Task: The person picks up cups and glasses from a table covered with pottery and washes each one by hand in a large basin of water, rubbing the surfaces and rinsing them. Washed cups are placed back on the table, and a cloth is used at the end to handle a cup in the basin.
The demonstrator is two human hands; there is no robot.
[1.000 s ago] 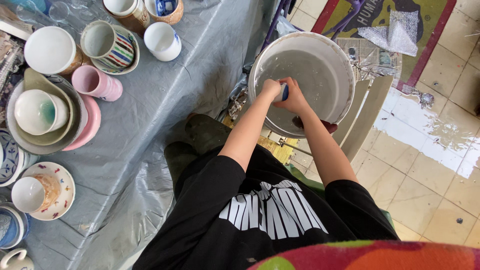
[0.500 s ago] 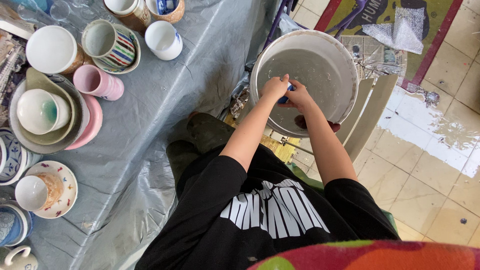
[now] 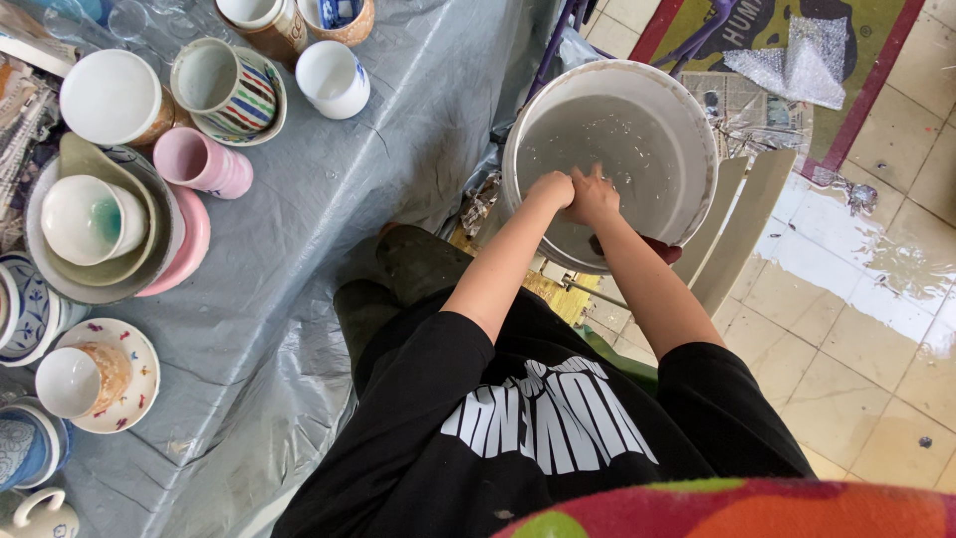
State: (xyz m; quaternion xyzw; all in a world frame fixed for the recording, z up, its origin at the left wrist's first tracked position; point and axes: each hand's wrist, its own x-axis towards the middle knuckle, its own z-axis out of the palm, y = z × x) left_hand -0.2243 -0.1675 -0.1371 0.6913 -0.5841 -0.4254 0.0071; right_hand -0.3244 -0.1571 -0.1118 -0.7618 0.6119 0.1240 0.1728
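Note:
Both my hands are held together over a white bucket point(image 3: 697, 130) of grey liquid. My left hand point(image 3: 551, 189) is a closed fist pressed against my right hand point(image 3: 595, 196). My right hand is also closed; the small blue thing seen in it earlier is now hidden by the fingers. My knuckles sit just above the liquid's surface, near the bucket's front wall. A dark red thing point(image 3: 665, 251) shows at the bucket's rim under my right forearm.
A table under grey plastic sheet point(image 3: 329, 199) at my left carries several glazed cups and bowls: a pink mug point(image 3: 204, 164), a striped cup point(image 3: 224, 85), a white cup point(image 3: 334, 78), stacked bowls point(image 3: 95, 229). Pale boards point(image 3: 742, 224) lean by the bucket. The tiled floor point(image 3: 866, 299) is wet.
My two hands have drawn closer together and dipped lower toward the liquid. The small blue thing between them is no longer visible.

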